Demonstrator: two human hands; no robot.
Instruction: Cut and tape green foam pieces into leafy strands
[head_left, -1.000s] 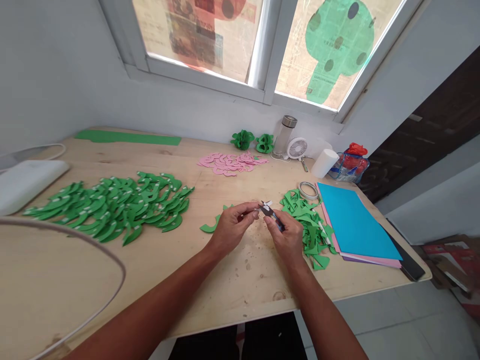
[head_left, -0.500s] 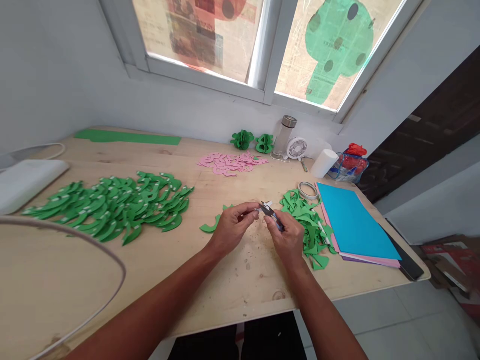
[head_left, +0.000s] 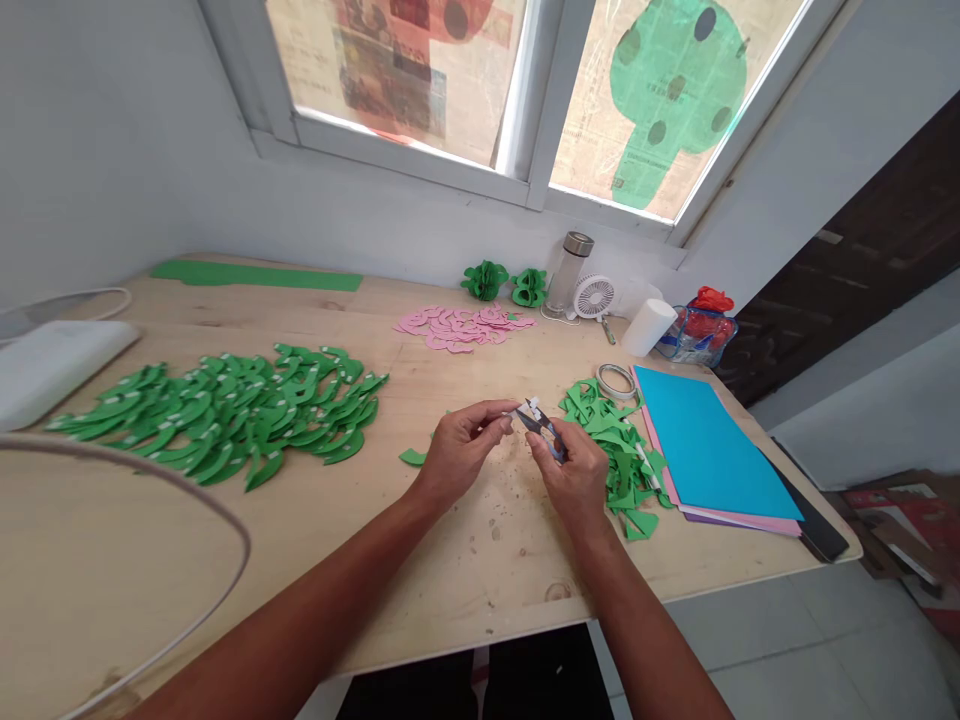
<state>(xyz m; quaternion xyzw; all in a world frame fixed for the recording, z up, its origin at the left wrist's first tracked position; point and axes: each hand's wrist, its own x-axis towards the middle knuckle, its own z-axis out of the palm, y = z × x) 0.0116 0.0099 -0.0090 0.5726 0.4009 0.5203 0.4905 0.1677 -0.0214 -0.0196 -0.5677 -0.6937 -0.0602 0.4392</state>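
My left hand [head_left: 466, 448] pinches a small white strip [head_left: 519, 409] between thumb and fingers. Small scissors [head_left: 547, 434] are held in my right hand [head_left: 571, 464], their blades parted at the strip, with little white bits [head_left: 534, 404] by the tips. A green curved paper piece [head_left: 412, 457] lies beside my left hand, partly hidden by it. Right of my right hand is a heap of green paper scraps [head_left: 622, 460]. Many green curved pieces with white marks [head_left: 255, 410] are piled at the left.
Pink cutouts [head_left: 465, 326], green paper balls [head_left: 485, 280], a glass bottle [head_left: 567, 275], a small fan [head_left: 595, 297] and a white roll [head_left: 649, 327] stand or lie toward the wall. A tape roll [head_left: 616, 381] and blue sheets [head_left: 712, 440] are at right; a cable [head_left: 225, 510] loops at left.
The scissor blades have opened wider around the white strip. My left hand has shifted slightly left and covers more of the green piece.
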